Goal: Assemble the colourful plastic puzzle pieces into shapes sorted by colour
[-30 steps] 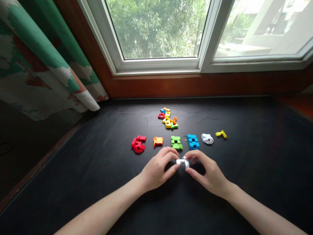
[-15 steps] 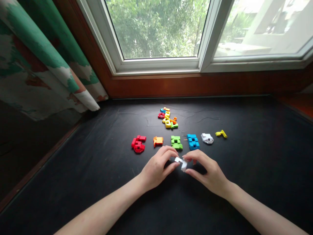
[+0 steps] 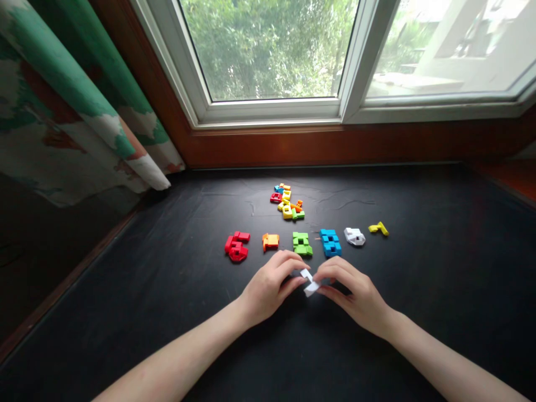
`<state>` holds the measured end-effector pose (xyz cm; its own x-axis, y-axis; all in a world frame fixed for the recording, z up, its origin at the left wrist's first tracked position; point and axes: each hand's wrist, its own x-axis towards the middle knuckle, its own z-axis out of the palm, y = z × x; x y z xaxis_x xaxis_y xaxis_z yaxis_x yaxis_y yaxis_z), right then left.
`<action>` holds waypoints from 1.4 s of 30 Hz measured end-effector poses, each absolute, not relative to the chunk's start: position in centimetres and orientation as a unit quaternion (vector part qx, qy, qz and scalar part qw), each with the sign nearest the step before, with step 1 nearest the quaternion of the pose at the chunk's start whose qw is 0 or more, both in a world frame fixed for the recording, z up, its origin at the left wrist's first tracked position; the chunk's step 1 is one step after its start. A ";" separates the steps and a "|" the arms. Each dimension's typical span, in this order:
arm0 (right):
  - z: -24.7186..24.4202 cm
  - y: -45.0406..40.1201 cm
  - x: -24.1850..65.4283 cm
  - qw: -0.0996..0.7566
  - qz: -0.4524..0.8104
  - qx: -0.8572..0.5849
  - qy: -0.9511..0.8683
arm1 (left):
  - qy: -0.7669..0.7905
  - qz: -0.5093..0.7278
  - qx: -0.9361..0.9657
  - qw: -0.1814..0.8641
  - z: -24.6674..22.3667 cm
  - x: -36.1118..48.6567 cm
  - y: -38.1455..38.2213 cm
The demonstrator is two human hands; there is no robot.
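A small white segmented block toy [image 3: 309, 282] is held between my left hand [image 3: 270, 285] and my right hand [image 3: 349, 291], just above the black surface. Its links are bent into a narrow angled shape, and my fingertips hide part of it. A green block figure [image 3: 302, 244] and a blue block figure [image 3: 330, 243] lie just beyond my hands. Farther out in the row are a red figure [image 3: 237, 247], an orange figure [image 3: 271, 242], a white figure [image 3: 354, 237] and a yellow figure [image 3: 378, 229].
A mixed heap of coloured block pieces [image 3: 288, 202] lies behind the row on the black sill top [image 3: 419, 279]. A wooden window frame [image 3: 326, 146] and glass stand at the far side, with a green-and-white curtain [image 3: 62, 106] hanging at the left.
The white piece has been turned and unfolded between my fingers, from a compact lump to a longer, angled shape. My hands have shifted slightly closer around it.
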<state>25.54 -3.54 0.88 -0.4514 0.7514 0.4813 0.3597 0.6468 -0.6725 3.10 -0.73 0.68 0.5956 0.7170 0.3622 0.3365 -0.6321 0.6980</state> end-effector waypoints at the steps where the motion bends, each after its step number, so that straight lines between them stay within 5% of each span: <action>1: 0.8 -3.5 25.5 0.396 0.248 -0.342 -0.815 | 0.311 0.324 0.844 0.294 0.7 3.1 -0.7; 42: 0.7 -3.5 25.7 0.395 0.185 -0.386 -0.813 | 0.296 0.331 0.785 0.431 0.9 2.9 -0.4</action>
<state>25.71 -3.52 0.67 -0.3895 0.7735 0.5001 0.4810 0.6338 -0.6057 2.91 -0.38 0.90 0.6060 0.7504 0.2640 0.1799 -0.4525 0.8735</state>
